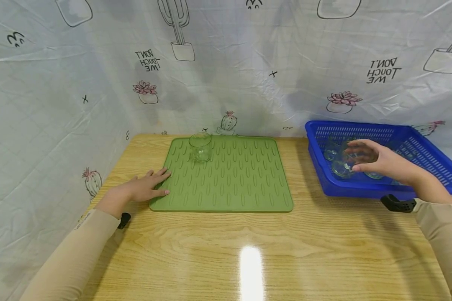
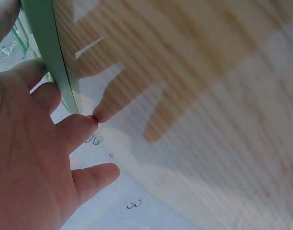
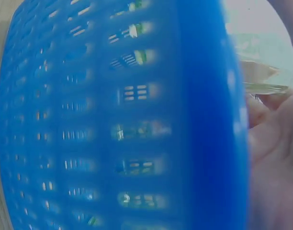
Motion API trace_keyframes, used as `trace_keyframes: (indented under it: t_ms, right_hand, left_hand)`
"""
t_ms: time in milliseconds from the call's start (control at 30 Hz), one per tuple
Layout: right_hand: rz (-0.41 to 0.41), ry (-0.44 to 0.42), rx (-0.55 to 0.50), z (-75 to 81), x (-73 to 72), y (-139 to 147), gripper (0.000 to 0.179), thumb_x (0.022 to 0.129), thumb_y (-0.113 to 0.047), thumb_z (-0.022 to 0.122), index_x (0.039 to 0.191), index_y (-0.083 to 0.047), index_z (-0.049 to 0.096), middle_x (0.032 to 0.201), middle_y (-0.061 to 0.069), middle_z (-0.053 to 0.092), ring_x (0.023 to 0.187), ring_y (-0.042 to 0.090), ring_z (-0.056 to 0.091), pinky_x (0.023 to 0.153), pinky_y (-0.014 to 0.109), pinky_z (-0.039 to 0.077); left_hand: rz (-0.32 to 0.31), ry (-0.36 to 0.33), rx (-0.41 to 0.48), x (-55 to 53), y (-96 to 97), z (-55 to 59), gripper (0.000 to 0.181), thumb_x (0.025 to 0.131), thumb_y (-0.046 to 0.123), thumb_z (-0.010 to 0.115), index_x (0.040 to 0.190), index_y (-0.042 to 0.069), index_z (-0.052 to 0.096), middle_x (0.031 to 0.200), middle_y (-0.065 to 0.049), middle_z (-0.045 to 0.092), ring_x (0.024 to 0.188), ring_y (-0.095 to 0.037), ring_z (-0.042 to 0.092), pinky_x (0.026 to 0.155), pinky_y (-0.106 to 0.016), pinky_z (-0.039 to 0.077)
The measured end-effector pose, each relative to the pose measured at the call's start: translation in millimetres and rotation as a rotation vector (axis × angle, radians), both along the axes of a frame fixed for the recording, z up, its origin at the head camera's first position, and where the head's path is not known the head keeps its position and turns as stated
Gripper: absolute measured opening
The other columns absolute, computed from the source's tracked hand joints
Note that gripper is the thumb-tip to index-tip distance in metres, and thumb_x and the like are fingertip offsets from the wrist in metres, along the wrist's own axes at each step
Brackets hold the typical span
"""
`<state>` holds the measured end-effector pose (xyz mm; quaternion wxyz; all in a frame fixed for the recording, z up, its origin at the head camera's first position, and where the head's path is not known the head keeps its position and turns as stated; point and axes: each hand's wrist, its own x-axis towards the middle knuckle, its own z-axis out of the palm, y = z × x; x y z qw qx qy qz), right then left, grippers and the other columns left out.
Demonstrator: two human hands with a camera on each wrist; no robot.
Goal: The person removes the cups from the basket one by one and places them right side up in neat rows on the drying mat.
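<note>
My left hand (image 1: 147,187) lies with fingers spread on the left edge of a green drying mat (image 1: 226,179). The left wrist view has that palm and its straight fingers beside the mat's edge (image 2: 48,43). A clear drinking glass (image 1: 201,148) stands upright on the mat's back left part. At the right, my right hand (image 1: 380,161) reaches over a blue plastic basket (image 1: 320,177) and holds a clear glass (image 1: 360,154) between fingers and thumb. The right wrist view is mostly filled by the basket wall (image 3: 204,120), with a glass rim (image 3: 266,88) by the fingers.
Several other clear glasses (image 1: 331,152) sit in the basket. Mat and basket rest on a wooden table (image 1: 196,246). A white printed curtain (image 1: 226,75) hangs along the table's back and left sides.
</note>
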<state>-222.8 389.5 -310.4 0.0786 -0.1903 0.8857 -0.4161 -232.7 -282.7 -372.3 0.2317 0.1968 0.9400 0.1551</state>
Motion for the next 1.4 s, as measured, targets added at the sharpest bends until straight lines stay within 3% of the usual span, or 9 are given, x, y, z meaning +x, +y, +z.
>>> trace_keyframes:
  t_ms: [433, 767, 1000, 1133, 1400]
  right_hand:
    - [-0.033, 0.043, -0.030, 2.3, -1.7, -16.8, 0.053, 0.099, 0.003, 0.065, 0.145, -0.008, 0.041, 0.123, -0.020, 0.055, 0.109, -0.013, 0.054, 0.081, 0.012, 0.051]
    - [0.002, 0.064, -0.107, 3.9, -2.2, -28.7, 0.049, 0.097, 0.009, 0.065, 0.135, -0.012, 0.042, 0.126, -0.022, 0.058, 0.109, -0.006, 0.060, 0.079, 0.017, 0.055]
    - [-0.081, 0.042, -0.073, 11.5, -4.1, -31.3, 0.057, 0.098, 0.004, 0.066, 0.147, -0.007, 0.038, 0.122, -0.028, 0.058, 0.109, -0.008, 0.057, 0.079, 0.018, 0.054]
    - [-0.086, 0.053, -0.066, 16.0, -4.8, -34.9, 0.059, 0.097, 0.005, 0.066, 0.149, -0.001, 0.038, 0.122, -0.029, 0.059, 0.109, -0.007, 0.058, 0.079, 0.018, 0.055]
    - [-0.111, 0.061, -0.045, 21.6, -6.8, -42.5, 0.059, 0.100, -0.002, 0.066, 0.151, -0.003, 0.037, 0.123, -0.028, 0.058, 0.110, -0.008, 0.057, 0.080, 0.017, 0.053]
  left_hand:
    - [0.002, 0.006, 0.002, -0.1, -0.6, -2.1, 0.084, 0.105, 0.051, 0.054, 0.165, 0.005, 0.017, 0.169, -0.022, 0.003, 0.149, -0.056, -0.002, 0.106, -0.083, -0.005]
    - [-0.005, 0.008, -0.003, 0.7, -0.4, -1.6, 0.084, 0.105, 0.052, 0.053, 0.165, 0.004, 0.017, 0.169, -0.023, 0.003, 0.149, -0.056, -0.002, 0.106, -0.084, -0.004]
    - [-0.002, 0.008, -0.008, 0.5, 0.3, -1.1, 0.084, 0.105, 0.051, 0.053, 0.165, 0.004, 0.017, 0.169, -0.023, 0.003, 0.149, -0.056, -0.002, 0.105, -0.084, -0.003]
    - [-0.002, 0.009, -0.009, 0.5, 0.6, -0.9, 0.084, 0.106, 0.051, 0.053, 0.165, 0.004, 0.017, 0.169, -0.024, 0.003, 0.149, -0.056, -0.001, 0.105, -0.084, -0.003]
    - [-0.005, 0.019, -0.016, 1.0, 0.4, -0.7, 0.082, 0.106, 0.049, 0.053, 0.165, 0.004, 0.017, 0.169, -0.024, 0.003, 0.149, -0.056, -0.001, 0.106, -0.084, -0.002]
